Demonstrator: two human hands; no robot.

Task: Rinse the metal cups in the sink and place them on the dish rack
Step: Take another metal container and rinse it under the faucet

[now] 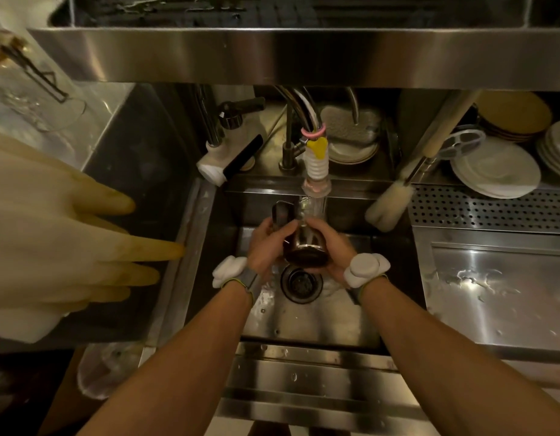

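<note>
Holding cup [305,247] under tap [316,180] over sink [303,319] drain. Left hand [266,243] and right hand [332,250] both grip its sides, mouth tipped toward the spout, prob. so water runs inside. Rinse step; rack placement not yet done.

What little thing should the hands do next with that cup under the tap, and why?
Probably turn the cup a little under the tap. The left hand and right hand both grip it over the sink, its bottom faces us and its mouth points toward the tap, so a turn would likely let water reach every side.
</note>
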